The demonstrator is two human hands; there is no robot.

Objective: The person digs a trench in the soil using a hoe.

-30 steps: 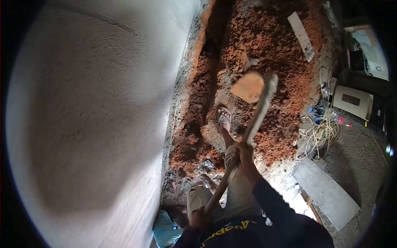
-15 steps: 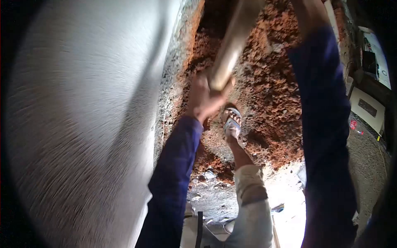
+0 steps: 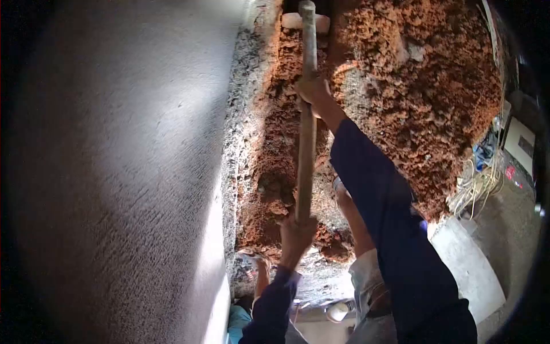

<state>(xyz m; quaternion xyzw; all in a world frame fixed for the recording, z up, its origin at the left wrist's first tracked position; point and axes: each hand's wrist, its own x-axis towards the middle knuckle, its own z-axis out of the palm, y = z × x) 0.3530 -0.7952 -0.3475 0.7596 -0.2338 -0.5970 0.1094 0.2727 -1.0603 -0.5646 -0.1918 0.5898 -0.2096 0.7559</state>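
Observation:
A long wooden handle [image 3: 306, 155] runs almost straight up the middle of the view, over reddish soil. At its lower end my left hand [image 3: 297, 238] is closed around the wood. Higher up, my right hand [image 3: 314, 94] grips the same handle. The tool's head [image 3: 291, 21] shows near the top edge, lying crosswise behind the handle's tip, against the soil in a narrow trench. Loose red soil [image 3: 424, 114] is heaped to the right of the handle.
A large grey wall [image 3: 126, 172] fills the left side. My feet, one in a sandal [image 3: 246, 257], stand low in the trench area. A pale slab [image 3: 467, 266], a bundle of cords [image 3: 478, 189] and a cream panel [image 3: 520, 146] are at the right.
The handle, raised and blurred before, now reaches forward with its head visible at the top. My right hand has moved left onto it; my left hand has come down and back.

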